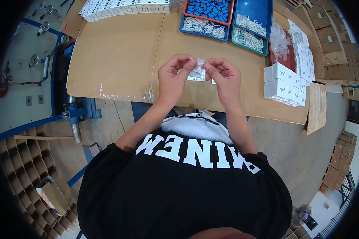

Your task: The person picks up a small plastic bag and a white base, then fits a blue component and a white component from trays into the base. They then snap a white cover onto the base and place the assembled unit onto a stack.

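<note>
Between my two hands is a small clear plastic bag point(198, 68), held up just above the cardboard-topped table. My left hand point(175, 75) pinches its left side between thumb and forefinger. On the opposite side, my right hand point(224, 77) grips the bag with thumb and bent fingers. Whether anything lies inside the bag I cannot make out. Beneath my hands, a small white printed item point(196, 78) rests on the table, partly covered by the bag and fingers.
Trays stand at the back: a red tray point(210, 22) of blue pieces, and blue and green trays point(249, 49) of white pieces. White boxes point(285, 85) are stacked at right, more boxes point(125, 8) at back left. A blue-framed machine point(28, 75) stands left of the table point(115, 59).
</note>
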`<action>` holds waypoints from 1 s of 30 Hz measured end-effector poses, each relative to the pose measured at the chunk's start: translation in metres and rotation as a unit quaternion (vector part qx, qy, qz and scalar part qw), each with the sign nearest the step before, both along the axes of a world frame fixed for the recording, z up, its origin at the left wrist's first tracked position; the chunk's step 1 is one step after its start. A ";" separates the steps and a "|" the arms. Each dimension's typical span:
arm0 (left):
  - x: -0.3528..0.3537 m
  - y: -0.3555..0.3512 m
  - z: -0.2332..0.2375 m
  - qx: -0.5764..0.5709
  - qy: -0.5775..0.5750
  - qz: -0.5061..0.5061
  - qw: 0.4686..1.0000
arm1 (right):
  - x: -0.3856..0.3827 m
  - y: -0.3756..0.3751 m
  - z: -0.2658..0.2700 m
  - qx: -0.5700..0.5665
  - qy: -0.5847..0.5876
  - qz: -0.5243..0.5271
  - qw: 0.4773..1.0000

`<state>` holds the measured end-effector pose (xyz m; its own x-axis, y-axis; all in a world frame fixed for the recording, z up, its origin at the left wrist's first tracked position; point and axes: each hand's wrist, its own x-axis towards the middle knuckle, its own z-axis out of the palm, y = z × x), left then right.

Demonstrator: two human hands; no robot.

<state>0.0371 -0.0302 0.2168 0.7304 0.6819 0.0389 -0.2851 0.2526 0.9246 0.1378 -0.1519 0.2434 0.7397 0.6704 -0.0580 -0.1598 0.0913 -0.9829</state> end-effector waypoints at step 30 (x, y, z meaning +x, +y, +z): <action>-0.001 -0.003 0.004 0.082 0.033 0.019 0.996 | 0.002 -0.002 -0.007 0.032 0.051 0.018 0.998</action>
<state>0.0365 -0.0331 0.2207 0.7085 0.6978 0.1053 -0.2286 0.0858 0.9697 0.1403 -0.1540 0.2360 0.7079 0.7009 -0.0872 -0.2623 0.1464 -0.9538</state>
